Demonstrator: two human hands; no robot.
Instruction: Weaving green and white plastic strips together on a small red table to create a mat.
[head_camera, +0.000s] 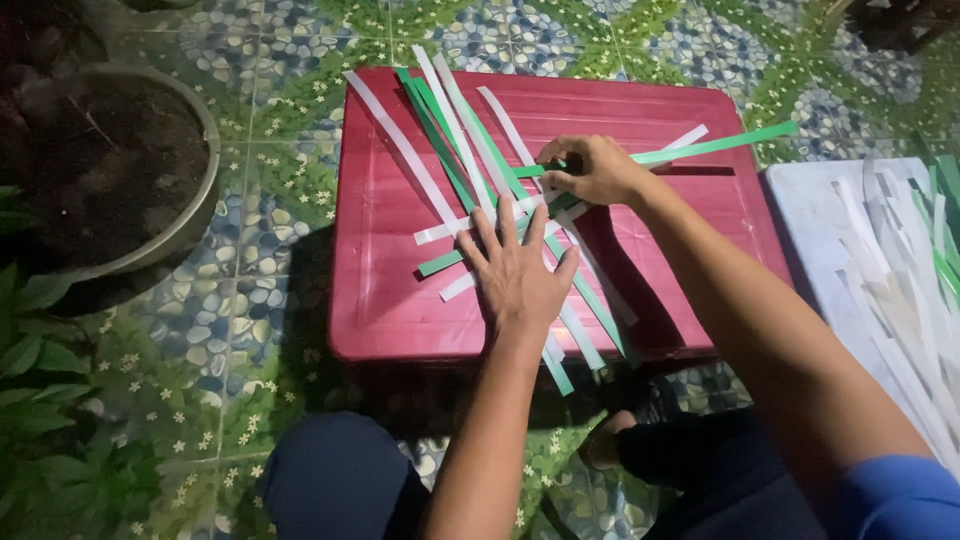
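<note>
Two knees (340, 480) sit nearest, over patterned floor tiles (200, 330). Left hand (515, 275) presses flat, fingers spread, on crossed white and green paper strips (470, 160) atop a red plastic box (380, 300). Right hand (590, 168) pinches a long green strip (715, 145) reaching past the box's far right edge. More strips cover a white board (810, 210) at right.

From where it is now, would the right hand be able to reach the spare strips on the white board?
Probably yes: the right hand holds a green strip, and the white board lies just beyond, with nothing between.

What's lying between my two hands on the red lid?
Head view: crossed white and green strips lie between the left hand and right hand.
</note>
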